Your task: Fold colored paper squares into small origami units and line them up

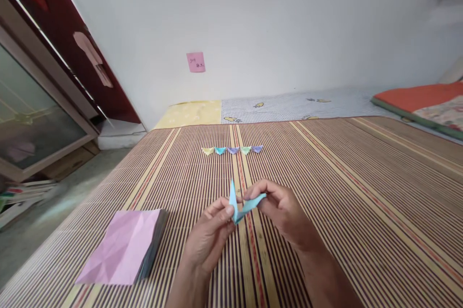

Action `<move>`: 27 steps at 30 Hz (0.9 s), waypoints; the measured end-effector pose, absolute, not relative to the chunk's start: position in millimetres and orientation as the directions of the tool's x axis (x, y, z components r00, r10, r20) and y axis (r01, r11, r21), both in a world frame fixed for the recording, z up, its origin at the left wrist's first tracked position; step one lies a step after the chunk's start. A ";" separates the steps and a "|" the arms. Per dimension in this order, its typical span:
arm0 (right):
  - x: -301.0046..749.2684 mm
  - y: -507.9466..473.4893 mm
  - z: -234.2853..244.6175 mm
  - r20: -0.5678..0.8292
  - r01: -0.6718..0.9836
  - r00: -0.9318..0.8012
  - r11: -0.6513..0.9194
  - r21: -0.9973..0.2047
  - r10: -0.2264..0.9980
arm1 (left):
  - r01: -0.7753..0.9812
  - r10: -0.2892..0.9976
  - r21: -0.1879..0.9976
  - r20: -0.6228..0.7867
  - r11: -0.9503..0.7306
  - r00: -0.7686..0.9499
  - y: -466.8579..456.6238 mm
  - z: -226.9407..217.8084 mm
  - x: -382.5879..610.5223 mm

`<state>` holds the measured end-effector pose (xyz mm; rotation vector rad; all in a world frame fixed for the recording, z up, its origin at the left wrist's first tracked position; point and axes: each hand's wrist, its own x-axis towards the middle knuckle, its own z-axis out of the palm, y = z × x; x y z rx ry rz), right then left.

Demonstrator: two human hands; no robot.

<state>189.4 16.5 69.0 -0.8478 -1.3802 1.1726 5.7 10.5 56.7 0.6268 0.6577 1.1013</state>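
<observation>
A small folded piece of light blue paper (240,206) is held over the striped bamboo mat (361,192). My left hand (210,233) pinches its lower left part, where one point sticks upward. My right hand (280,209) pinches the flap that reaches to the right. Both hands are closed on the paper, just above the mat. A stack of square paper sheets (123,247) with a creased pink sheet on top lies on the mat to the left of my left hand.
A row of several small folded paper pieces (233,150), yellow, blue, purple and green, lies further back on the mat. Behind it are a patterned sheet (289,105), an orange cushion (419,97) at right, a white wall with a pink note (196,62), and a cabinet (39,105) at left.
</observation>
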 end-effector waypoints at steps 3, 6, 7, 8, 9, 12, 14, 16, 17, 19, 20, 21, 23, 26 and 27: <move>192.2 13.7 71.8 0.303 -0.161 -0.221 0.272 -0.949 0.927 | -0.540 0.913 0.773 -0.122 0.333 0.388 6.1 56.9 11.2; 190.2 13.8 69.8 0.277 -0.195 -0.211 0.237 -0.952 0.938 | -0.503 0.936 0.824 -0.089 0.262 0.341 2.7 56.3 18.8; 188.5 14.5 68.2 0.252 -0.218 -0.178 0.212 -0.953 0.951 | -0.499 0.957 0.841 -0.071 0.210 0.283 1.6 56.4 21.5; 186.7 15.3 66.3 0.217 -0.245 -0.136 0.179 -0.953 0.967 | -0.492 0.977 0.858 -0.046 0.145 0.208 0.5 56.7 24.1; 184.8 16.1 64.3 0.174 -0.276 -0.098 0.141 -0.951 0.980 | -0.477 0.992 0.876 -0.017 0.075 0.124 -0.4 57.2 26.5; 179.8 17.4 60.5 0.098 -0.308 -0.129 0.054 -0.950 0.987 | -0.390 0.992 0.916 0.052 -0.092 -0.113 -1.9 58.5 30.3; 177.7 17.0 60.9 0.124 -0.242 -0.209 0.072 -0.968 0.970 | -0.325 0.981 0.937 0.066 -0.124 -0.183 -0.8 57.9 29.5; 176.8 16.0 63.2 0.173 -0.151 -0.220 0.141 -0.978 0.960 | -0.292 0.988 0.951 0.060 -0.100 -0.144 1.6 56.4 27.0; 177.0 15.6 64.7 0.195 -0.109 -0.204 0.176 -0.978 0.959 | -0.285 0.995 0.956 0.049 -0.073 -0.088 3.0 55.5 25.5; 178.9 15.1 67.5 0.220 -0.045 -0.176 0.215 -0.976 0.960 | -0.287 0.998 0.958 0.015 0.001 0.055 5.5 54.1 23.6; 180.4 15.1 68.7 0.222 -0.021 -0.174 0.222 -0.975 0.959 | -0.291 0.992 0.955 -0.011 0.049 0.129 6.2 53.5 23.3; 182.2 15.2 69.6 0.223 -0.005 -0.173 0.225 -0.974 0.959 | -0.302 0.981 0.949 -0.039 0.095 0.188 6.6 53.1 23.6; 185.9 16.0 70.4 0.220 0.008 -0.168 0.224 -0.975 0.961 | -0.351 0.965 0.920 -0.089 0.176 0.248 6.4 52.4 25.5; 190.1 18.0 69.4 0.210 0.014 -0.188 0.216 -0.976 0.960 | -0.460 0.972 0.862 -0.136 0.211 0.192 5.1 51.1 29.2; 191.1 18.7 68.7 0.212 0.032 -0.197 0.222 -0.975 0.957 | -0.486 0.977 0.850 -0.145 0.203 0.156 4.9 50.6 30.1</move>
